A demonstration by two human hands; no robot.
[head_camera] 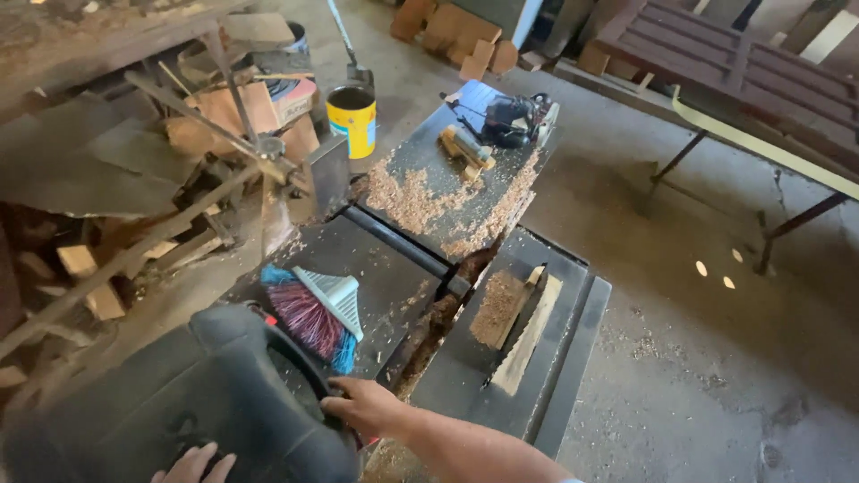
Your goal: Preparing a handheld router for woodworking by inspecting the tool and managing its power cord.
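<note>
Dark machine table (pixel 573 358): sawdust (pixel 420 201), brush (pixel 315 313), wood strip (pixel 528 335).

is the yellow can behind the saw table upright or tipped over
Upright. The yellow can stands on its base on the floor, its round open mouth facing up. Its inside is dark, so how full it is cannot be told.

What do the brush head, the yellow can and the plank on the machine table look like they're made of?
Brush head: likely plastic, with a smooth grey ribbed block and pink and blue synthetic-looking bristles. Yellow can: probably painted metal, with a glossy wall and thin rim. Plank: raw wood, pale, rough and unfinished, with sawdust beside it.
</note>
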